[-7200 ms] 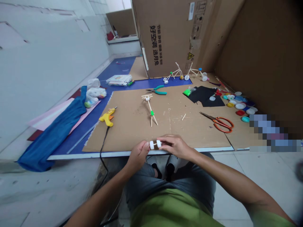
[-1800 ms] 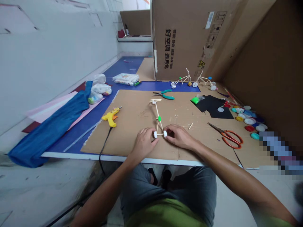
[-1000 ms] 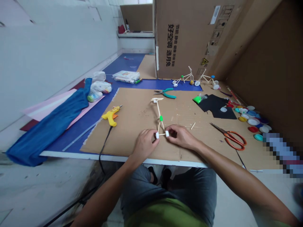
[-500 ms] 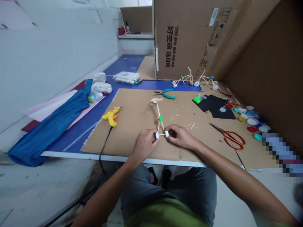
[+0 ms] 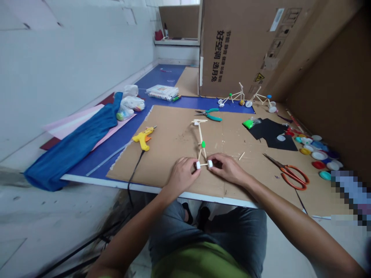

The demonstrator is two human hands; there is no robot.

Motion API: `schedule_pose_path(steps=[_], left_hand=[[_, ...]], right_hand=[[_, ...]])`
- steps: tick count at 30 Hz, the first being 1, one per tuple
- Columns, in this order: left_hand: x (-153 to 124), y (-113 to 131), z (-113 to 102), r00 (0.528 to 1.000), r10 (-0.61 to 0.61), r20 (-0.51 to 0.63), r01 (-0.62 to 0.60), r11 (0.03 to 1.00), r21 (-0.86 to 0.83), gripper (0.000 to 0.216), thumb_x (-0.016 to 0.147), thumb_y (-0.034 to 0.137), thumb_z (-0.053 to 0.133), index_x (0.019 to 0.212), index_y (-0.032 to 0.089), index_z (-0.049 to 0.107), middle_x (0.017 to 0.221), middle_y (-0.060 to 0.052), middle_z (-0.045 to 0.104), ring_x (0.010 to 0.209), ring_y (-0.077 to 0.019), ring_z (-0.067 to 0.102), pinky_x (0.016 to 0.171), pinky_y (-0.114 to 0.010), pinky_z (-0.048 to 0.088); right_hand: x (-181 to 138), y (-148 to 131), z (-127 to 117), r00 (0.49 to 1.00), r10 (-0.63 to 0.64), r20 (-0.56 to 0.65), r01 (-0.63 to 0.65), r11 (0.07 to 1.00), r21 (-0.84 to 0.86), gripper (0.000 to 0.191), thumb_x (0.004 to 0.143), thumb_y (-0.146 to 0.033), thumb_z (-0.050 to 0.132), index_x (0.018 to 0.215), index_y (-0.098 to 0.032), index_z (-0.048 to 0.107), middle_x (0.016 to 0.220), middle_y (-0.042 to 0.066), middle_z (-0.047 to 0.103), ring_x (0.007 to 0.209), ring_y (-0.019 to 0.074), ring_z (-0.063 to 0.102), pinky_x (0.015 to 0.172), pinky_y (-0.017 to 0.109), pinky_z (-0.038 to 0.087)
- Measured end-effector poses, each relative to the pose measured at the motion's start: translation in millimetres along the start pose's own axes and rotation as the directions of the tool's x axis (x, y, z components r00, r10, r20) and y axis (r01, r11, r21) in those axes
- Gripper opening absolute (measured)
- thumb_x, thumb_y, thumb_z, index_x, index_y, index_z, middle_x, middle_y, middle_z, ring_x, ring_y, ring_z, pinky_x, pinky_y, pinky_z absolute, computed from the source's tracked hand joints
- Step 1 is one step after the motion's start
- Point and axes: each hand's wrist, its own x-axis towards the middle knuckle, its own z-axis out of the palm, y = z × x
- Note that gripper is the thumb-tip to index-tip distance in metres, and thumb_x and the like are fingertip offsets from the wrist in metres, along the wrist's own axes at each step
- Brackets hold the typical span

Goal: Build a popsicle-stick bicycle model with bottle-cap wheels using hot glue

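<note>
A small tricycle model [image 5: 201, 133] made of thin wooden sticks stands on the cardboard sheet, with a green cap [image 5: 203, 144] as its seat. Its two rear wheels are white caps joined by a stick axle. My left hand [image 5: 183, 173] has its fingertips closed on the left white wheel [image 5: 198, 165]. On the other side, my right hand [image 5: 226, 167] pinches the right white wheel [image 5: 210, 164]. The front wheel [image 5: 196, 123] sits under the stick handlebar, away from my hands. A loose stick piece [image 5: 241, 156] lies to the right.
A yellow glue gun [image 5: 142, 139] lies left, its cord over the table edge. Teal pliers [image 5: 209, 114] lie beyond the model. Orange-handled scissors [image 5: 291, 173], black sheet pieces [image 5: 271, 133] and bottle caps [image 5: 319, 155] are right. Two similar stick models [image 5: 243, 98] stand by the cardboard box [image 5: 240, 46].
The camera view has turned slightly left, so everything on the table appears shifted right. Both hands remain on the rear wheels, and the model looks the same.
</note>
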Motion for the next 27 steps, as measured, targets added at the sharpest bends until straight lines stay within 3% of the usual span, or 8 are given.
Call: schedule_pose_path(steps=[10, 16, 22, 27], left_hand=[[-0.2, -3.1, -0.6, 1.000, -0.010, 0.025, 0.011, 0.999, -0.039, 0.022, 0.078, 0.012, 0.070, 0.097, 0.020, 0.063, 0.097, -0.005, 0.071, 0.093, -0.0225, 0.065, 0.087, -0.038, 0.052], [-1.3, -3.9, -0.8, 0.999, -0.053, -0.005, 0.052, 0.995, -0.083, 0.023, 0.077, 0.011, 0.069, 0.097, 0.021, 0.062, 0.093, -0.003, 0.070, 0.089, -0.0195, 0.066, 0.086, -0.034, 0.052], [-2.5, -7.1, -1.0, 0.997, -0.081, -0.012, 0.079, 0.985, -0.153, 0.028, 0.078, 0.014, 0.069, 0.105, 0.022, 0.064, 0.095, -0.002, 0.072, 0.087, -0.0179, 0.067, 0.084, -0.032, 0.053], [-3.0, -8.1, -2.3, 0.996, -0.092, 0.009, 0.092, 0.981, -0.169, 0.026, 0.079, 0.019, 0.069, 0.104, 0.022, 0.065, 0.095, -0.003, 0.073, 0.085, -0.0179, 0.068, 0.082, -0.031, 0.054]], right_hand=[[0.9, -2.7, 0.1, 1.000, 0.007, -0.003, -0.007, 0.999, -0.036, 0.020, 0.083, -0.022, 0.068, 0.103, -0.018, 0.067, 0.090, 0.005, 0.069, 0.080, 0.0181, 0.062, 0.075, 0.031, 0.048], [-3.0, -7.1, 0.3, 0.990, -0.118, -0.076, 0.117, 0.993, -0.020, 0.020, 0.085, -0.022, 0.068, 0.104, -0.021, 0.065, 0.095, 0.006, 0.068, 0.084, 0.0189, 0.061, 0.077, 0.032, 0.048], [-5.0, -13.9, 1.7, 0.938, -0.307, -0.161, 0.310, 0.951, -0.003, 0.020, 0.091, -0.024, 0.063, 0.110, -0.023, 0.062, 0.102, 0.009, 0.066, 0.097, 0.0224, 0.061, 0.085, 0.037, 0.050], [-5.3, -15.1, 3.5, 0.926, -0.340, -0.165, 0.347, 0.938, 0.011, 0.022, 0.092, -0.026, 0.062, 0.114, -0.023, 0.061, 0.103, 0.009, 0.065, 0.098, 0.0223, 0.061, 0.085, 0.039, 0.052]])
